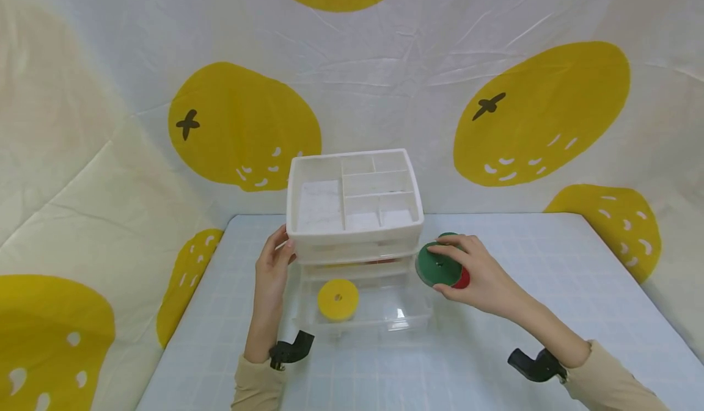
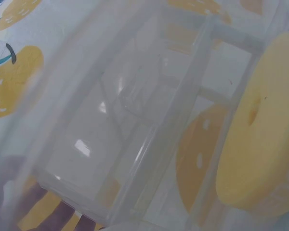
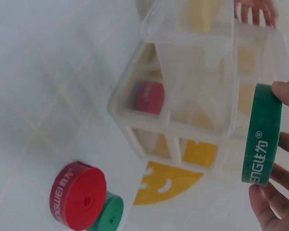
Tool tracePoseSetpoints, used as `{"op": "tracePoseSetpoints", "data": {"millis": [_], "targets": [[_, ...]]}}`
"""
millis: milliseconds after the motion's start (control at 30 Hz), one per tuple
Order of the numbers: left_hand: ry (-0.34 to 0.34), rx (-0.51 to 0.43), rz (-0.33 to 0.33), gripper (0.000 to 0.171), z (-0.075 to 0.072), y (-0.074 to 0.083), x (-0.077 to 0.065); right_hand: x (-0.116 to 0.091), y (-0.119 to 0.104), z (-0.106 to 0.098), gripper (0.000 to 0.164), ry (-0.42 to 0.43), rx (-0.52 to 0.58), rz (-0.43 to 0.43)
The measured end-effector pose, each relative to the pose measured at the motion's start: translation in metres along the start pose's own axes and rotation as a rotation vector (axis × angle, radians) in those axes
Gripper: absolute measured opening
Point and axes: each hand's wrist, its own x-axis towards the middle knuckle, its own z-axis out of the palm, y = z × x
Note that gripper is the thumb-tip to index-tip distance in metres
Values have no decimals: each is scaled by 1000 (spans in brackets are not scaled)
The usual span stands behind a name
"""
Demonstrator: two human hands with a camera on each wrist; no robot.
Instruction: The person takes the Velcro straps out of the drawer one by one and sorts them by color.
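Observation:
My right hand [image 1: 478,276] holds a flat green roll [image 1: 437,267], like a roll of tape with white lettering [image 3: 261,137], by its rim between thumb and fingers. It is to the right of a white plastic drawer box [image 1: 354,246]. At the box's left front corner, my left hand [image 1: 272,264] grips its side, thumb in front. The clear lower drawer [image 1: 385,322] is pulled out, with a yellow roll [image 1: 338,300] in its left part. That yellow roll [image 2: 265,130] looms large in the left wrist view.
A red roll [image 3: 82,197] and a smaller green roll [image 3: 111,214] lie on the table right of the box. Another red roll [image 3: 150,97] shows inside the box. The box top has divided compartments [image 1: 379,183]. A patterned cloth [image 1: 385,93] hangs behind.

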Motion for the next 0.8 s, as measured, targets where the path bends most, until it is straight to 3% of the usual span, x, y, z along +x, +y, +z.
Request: {"op": "tracePoseSetpoints", "data": {"millis": [400, 800], "targets": [[7, -7, -13, 41, -1, -1, 1, -9, 35, 3, 54, -20, 0, 181], [9, 0, -13, 40, 0, -2, 2, -19, 76, 12, 55, -19, 16, 360]]}}
